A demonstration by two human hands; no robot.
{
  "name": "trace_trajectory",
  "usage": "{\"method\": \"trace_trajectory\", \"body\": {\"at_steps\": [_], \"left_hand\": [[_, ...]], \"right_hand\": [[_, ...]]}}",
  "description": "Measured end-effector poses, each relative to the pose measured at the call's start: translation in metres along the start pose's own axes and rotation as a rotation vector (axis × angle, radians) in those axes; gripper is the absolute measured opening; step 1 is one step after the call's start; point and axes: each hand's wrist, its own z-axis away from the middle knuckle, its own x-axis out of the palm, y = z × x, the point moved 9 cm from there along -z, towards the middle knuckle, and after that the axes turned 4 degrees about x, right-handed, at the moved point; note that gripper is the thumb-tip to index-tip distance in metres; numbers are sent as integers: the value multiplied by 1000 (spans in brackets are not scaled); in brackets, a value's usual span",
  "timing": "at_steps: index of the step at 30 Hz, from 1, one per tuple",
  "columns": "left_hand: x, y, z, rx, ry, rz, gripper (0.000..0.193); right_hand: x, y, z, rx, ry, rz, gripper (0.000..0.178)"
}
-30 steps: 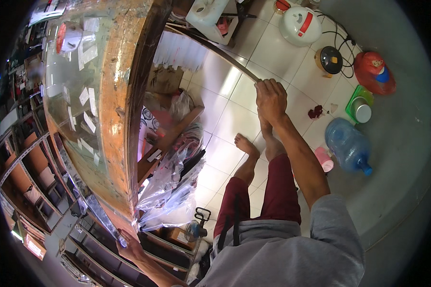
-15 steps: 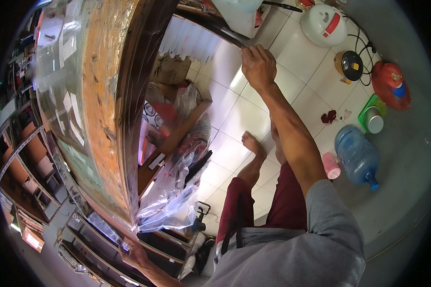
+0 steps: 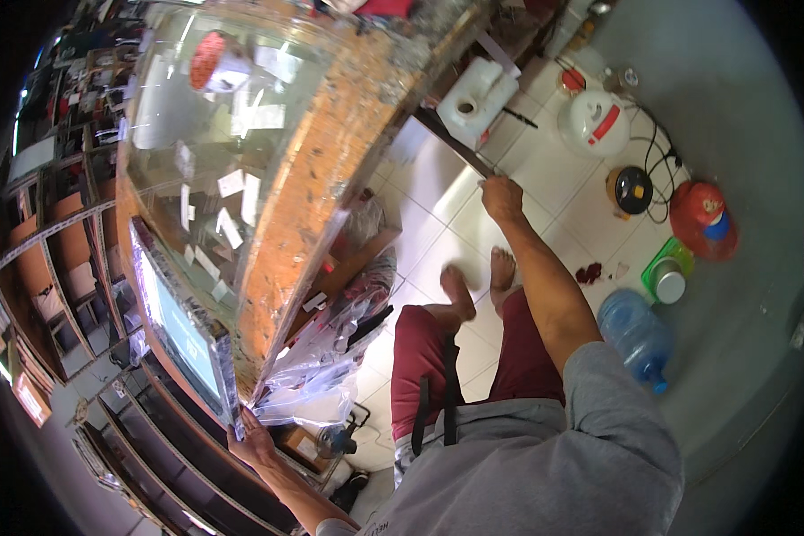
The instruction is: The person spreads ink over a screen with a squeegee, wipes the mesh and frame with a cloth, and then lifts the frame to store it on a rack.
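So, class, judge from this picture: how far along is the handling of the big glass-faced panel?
Done: both hands have a grip, the left hand on the near corner of the glass-faced panel, the right hand on its dark far edge. In hand: the panel is held tilted above the plastic bags. Left, probably: setting it down.

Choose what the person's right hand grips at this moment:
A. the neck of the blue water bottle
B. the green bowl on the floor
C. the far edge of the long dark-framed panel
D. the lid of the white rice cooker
C: the right hand closes on the far edge of the long dark-framed panel, while the blue water bottle stands apart on the floor.
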Motion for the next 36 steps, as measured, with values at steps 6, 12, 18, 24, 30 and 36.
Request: {"method": "trace_trajectory", "body": {"at_steps": [6,12,18,24,30,36], "left_hand": [[9,-17,19,-8,-48,-30,46],[6,-33,15,-26,0,4,45],[11,-47,31,-39,138,-3,42],[16,-44,44,27,84,-99,40],[25,-59,56,-17,79,-50,40],[24,-60,63,-22,85,-68,39]], "right_hand": [[-30,13,1,-34,305,-92,23],[-54,-7,6,-55,420,-257,17],[-68,-46,7,-253,661,-410,15],[-29,-42,-17,-152,682,-469,15],[12,-35,-70,18,538,-334,18],[21,-48,-101,28,295,-254,20]]}}
